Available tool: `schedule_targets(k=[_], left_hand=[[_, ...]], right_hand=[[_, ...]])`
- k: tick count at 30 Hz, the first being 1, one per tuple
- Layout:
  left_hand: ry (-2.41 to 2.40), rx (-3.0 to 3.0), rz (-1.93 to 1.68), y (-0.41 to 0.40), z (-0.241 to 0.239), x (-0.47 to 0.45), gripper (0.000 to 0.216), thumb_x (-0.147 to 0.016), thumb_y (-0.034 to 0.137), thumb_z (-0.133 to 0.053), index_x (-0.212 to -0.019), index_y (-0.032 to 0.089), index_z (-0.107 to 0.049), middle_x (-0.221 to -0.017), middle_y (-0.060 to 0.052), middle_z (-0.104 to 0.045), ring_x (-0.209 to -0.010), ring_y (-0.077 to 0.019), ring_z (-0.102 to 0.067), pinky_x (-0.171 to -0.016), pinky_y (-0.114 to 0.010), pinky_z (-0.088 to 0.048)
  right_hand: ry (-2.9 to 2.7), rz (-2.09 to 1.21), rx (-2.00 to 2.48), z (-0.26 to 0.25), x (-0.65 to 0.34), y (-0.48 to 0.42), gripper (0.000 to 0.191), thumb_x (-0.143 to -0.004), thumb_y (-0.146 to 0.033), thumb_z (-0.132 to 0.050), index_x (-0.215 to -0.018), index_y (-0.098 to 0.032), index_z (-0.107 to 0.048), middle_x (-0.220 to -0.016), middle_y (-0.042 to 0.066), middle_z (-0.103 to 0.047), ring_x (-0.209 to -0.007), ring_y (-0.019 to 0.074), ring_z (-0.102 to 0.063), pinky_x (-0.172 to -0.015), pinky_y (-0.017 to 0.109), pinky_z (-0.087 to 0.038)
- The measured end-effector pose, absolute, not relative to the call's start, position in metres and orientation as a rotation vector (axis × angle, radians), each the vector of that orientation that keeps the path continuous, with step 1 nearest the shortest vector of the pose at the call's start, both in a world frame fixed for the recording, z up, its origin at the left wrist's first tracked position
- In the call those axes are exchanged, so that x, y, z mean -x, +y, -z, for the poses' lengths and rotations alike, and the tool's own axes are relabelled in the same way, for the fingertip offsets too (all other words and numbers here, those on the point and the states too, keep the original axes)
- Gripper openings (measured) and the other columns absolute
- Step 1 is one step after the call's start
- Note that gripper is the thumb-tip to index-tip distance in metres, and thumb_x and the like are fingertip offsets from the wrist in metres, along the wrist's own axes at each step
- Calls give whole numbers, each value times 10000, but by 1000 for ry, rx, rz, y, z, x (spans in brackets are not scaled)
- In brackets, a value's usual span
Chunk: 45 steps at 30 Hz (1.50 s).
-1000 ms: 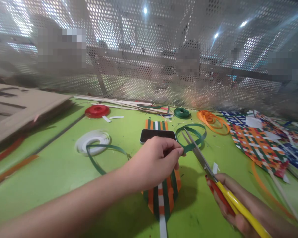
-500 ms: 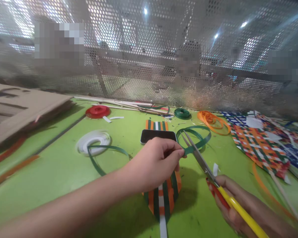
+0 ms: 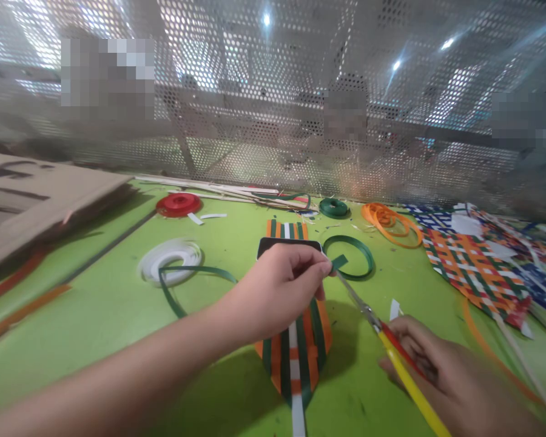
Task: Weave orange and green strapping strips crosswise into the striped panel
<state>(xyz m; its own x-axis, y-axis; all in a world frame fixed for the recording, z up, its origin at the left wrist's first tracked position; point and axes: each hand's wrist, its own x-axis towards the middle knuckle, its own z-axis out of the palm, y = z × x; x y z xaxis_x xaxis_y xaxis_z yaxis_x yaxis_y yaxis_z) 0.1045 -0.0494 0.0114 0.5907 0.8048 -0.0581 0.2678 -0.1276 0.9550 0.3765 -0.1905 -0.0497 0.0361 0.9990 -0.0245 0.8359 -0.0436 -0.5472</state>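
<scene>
Pinching one green strip [image 3: 341, 262], gripping one pair of scissors [image 3: 370, 315]

Two hands are working over a green table [image 3: 118, 315]. At the centre of the frame, the left hand [image 3: 286, 288] is closing thumb and fingers tightly on the strip, its short end poking out to the right. At the lower right, the right hand [image 3: 441, 364] is wrapping around the scissors' yellow and red handles; the two blades are lying together, their tips pointing up-left, just beside the left fingertips. One green ring [image 3: 371, 260] is resting right of centre. One green curve [image 3: 200, 269] is arching left of the left wrist; whether it joins the pinched strip, I cannot tell.

Beneath the left hand, one striped piece [image 3: 300, 352] in orange, green and white is lying from centre to lower middle, with one phone [image 3: 264, 246] resting across it. Four coils are sitting around: one red [image 3: 168, 206] and one white [image 3: 149, 267] left of centre, one green [image 3: 333, 207] and one orange [image 3: 369, 212] right of upper middle. One checkered woven piece [image 3: 473, 264] is lying at the right
</scene>
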Motion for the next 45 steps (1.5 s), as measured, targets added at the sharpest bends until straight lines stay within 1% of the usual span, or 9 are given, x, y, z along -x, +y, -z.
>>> schedule_targets(k=[7, 16, 21, 23, 24, 26, 28, 35, 45], left_hand=[[885, -1537, -978, -36, -34, -93, 276, -1034, 382, -664, -840, 188, -696, -626, 28, -613, -477, -74, -436, -426, -180, -318], [822, -1532, -1186, -35, -48, -82, 235, -1038, 356, -684, -878, 187, -712, -708, 22, -679, -485, -51, -489, -441, -152, -387], [826, -1597, -1251, -34, -47, -82, 211, -1043, 353, -671, -923, 196, -745, -758, 4, -711, -500, -66, -500, -445, -177, -400], [851, -1665, -1230, -36, -47, -82, 236, -1051, 348, -656, -891, 195, -738, -748, 6, -707, -509, -68, -496, -461, -188, -398], [867, -1696, -1208, -37, -47, -83, 254, -1055, 347, -648, -870, 194, -730, -732, 11, -698, -509, -67, -488, -468, -192, -394], [898, -1733, -1169, -39, -48, -83, 275, -1059, 339, -636, -841, 189, -714, -690, 24, -671, -494, -61, -464, -471, -197, -379], [922, -1741, -1146, -40, -48, -84, 267, -1057, 321, -631, -838, 185, -704, -665, 33, -658, -475, -55, -443, -461, -202, -360], [907, -1682, -1132, -37, -44, -84, 236, -1043, 370, -646, -907, 195, -728, -750, 6, -720, -500, -79, -491, -471, -217, -377], [934, -1684, -1082, -35, -40, -87, 255, -1032, 360, -671, -838, 201, -720, -733, 26, -705, -501, -68, -476, -478, -208, -361]], right_hand=[[-1960, -294, 2292, 61, -389, -146, 356, -1011, -601, -538, -879, -273, -577, -586, -21, -622, -521, 198, -594, -511, 288, -306], [-1860, 35, 2534, 57, -431, -96, 355, -941, -554, -604, -731, -283, -511, -536, 39, -602, -509, 277, -602, -521, 342, -306], [-1926, 147, 2509, 28, -426, -75, 351, -939, -439, -602, -644, -248, -598, -601, 170, -668, -592, 380, -681, -550, 424, -411], [-2013, 146, 2380, 21, -407, -61, 362, -969, -488, -570, -837, -193, -732, -726, 205, -739, -701, 423, -733, -606, 488, -503], [-2085, 123, 2259, 20, -395, -53, 404, -981, -523, -569, -1055, -177, -766, -948, 220, -798, -866, 429, -766, -709, 521, -560], [-2244, 54, 1982, 26, -368, -34, 597, -980, -574, -601, -1455, -214, -640, -1413, 179, -723, -1288, 393, -682, -1019, 531, -560], [-2355, -36, 1757, 39, -345, -17, 707, -984, -595, -617, -1599, -263, -508, -1635, 106, -570, -1499, 324, -528, -1203, 473, -465], [-2259, -122, 1560, 85, -324, 5, 753, -1013, -593, -600, -1610, -162, -442, -1566, 224, -593, -1459, 413, -538, -1200, 633, -439], [-2226, -273, 1474, 81, -335, 2, 666, -1021, -579, -624, -1585, -255, -479, -1582, 170, -591, -1478, 380, -532, -1212, 619, -440]])
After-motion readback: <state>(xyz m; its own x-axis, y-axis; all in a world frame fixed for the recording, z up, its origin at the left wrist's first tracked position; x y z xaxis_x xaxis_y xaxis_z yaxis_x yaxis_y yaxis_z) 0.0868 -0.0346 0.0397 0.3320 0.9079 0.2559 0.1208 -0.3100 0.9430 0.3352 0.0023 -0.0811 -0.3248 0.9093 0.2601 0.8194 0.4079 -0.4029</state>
